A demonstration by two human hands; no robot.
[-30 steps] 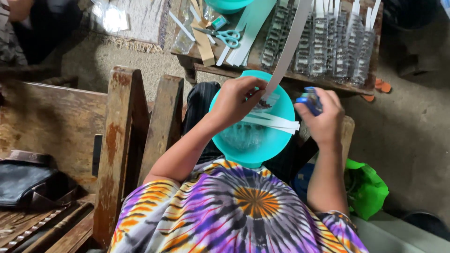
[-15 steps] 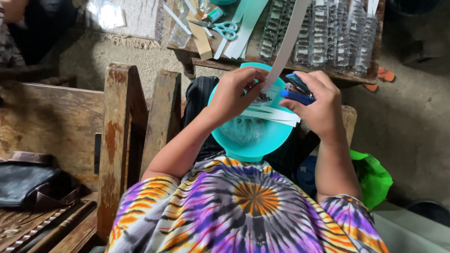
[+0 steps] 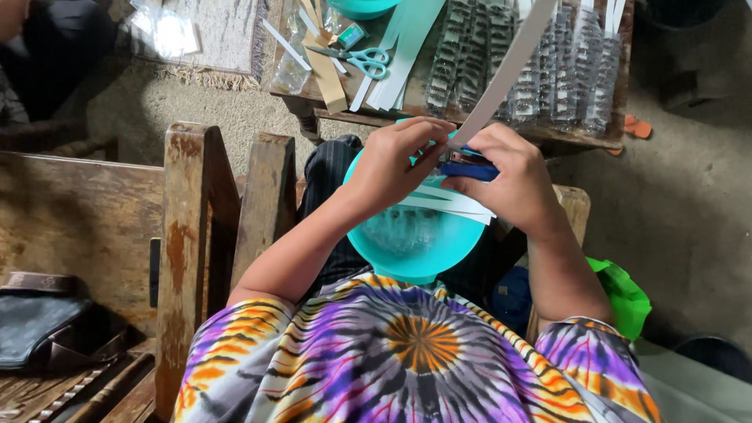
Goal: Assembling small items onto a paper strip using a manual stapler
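- Your left hand (image 3: 395, 160) is hovering over the far rim of the teal bowl (image 3: 415, 243); its fingers are closing in a pinch on the lower end of the long white strip (image 3: 501, 78); the strip is slanting up and away from the bowl, across the counter (image 3: 619, 110).
- Your right hand (image 3: 513, 176) is sitting just beside the left one, over the bowl's far right rim; its fingers are wrapping tightly around a small blue tool (image 3: 468, 169), which is touching the strip's lower end; what kind of tool it is, you cannot tell.
- More white strips (image 3: 450, 202) are lying flat across the bowl's top, under both hands; something pale and fine is showing inside the bowl, too blurred to name.
- The bowl is resting on your lap, just above the tie-dye shirt (image 3: 407, 352).
- Beyond the bowl, the counter is carrying rows of clear packets (image 3: 540, 70), teal-handled scissors (image 3: 360, 56) and a sheaf of pale green strips (image 3: 403, 47).
- Left of the bowl, worn wooden posts (image 3: 196, 235) are standing upright; a green bag (image 3: 623, 294) is lying right of the bowl.
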